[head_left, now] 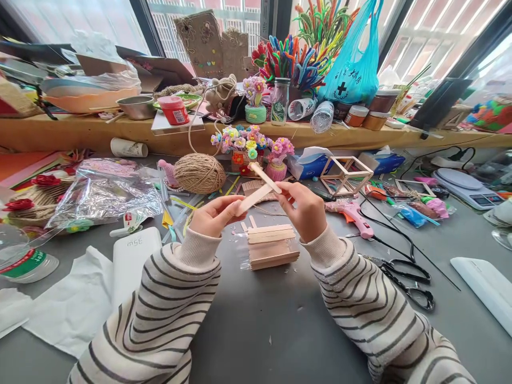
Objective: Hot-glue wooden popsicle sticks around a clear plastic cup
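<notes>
My left hand [218, 214] pinches one end of a flat wooden craft stick [256, 198], which slants up to the right. In my right hand [303, 209] is the end of a second craft stick [264, 176], held between thumb and fingers. The two sticks cross near my right fingertips; whether they are joined, I cannot tell. Below my hands a stack of craft sticks [273, 246] lies on the grey table, partly in a clear plastic wrapper. A pink glue gun [352, 216] rests to the right of my right hand.
Black scissors [412, 280] lie at the right, near the glue gun's cable. Behind stand a twine ball [200, 174], a wooden stick frame [346, 176] and pipe-cleaner flowers [240, 140]. White power bank [136, 261] and paper sheets [76, 298] lie left; a kitchen scale [468, 188] sits far right.
</notes>
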`<action>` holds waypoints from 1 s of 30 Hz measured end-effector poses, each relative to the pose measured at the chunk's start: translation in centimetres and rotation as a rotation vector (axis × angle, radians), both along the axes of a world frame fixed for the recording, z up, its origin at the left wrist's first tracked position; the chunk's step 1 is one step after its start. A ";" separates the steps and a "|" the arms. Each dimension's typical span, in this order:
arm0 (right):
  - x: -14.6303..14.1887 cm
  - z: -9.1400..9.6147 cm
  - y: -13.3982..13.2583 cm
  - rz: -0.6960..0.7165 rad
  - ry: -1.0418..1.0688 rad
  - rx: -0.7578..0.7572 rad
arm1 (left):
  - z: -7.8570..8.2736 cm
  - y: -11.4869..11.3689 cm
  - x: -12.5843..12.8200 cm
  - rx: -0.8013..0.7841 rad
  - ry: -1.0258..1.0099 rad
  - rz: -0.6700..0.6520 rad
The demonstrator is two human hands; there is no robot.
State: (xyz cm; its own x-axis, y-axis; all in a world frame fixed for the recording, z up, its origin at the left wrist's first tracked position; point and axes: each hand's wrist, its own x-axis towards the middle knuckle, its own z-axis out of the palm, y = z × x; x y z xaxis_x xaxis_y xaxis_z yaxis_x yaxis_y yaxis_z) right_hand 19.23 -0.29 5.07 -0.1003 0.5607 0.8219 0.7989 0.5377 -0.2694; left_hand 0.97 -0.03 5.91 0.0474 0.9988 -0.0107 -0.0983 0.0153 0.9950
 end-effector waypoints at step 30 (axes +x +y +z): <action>0.3 -0.6 0.6 0.137 0.398 -0.430 | -2.9 2.6 1.2 1.099 0.843 0.063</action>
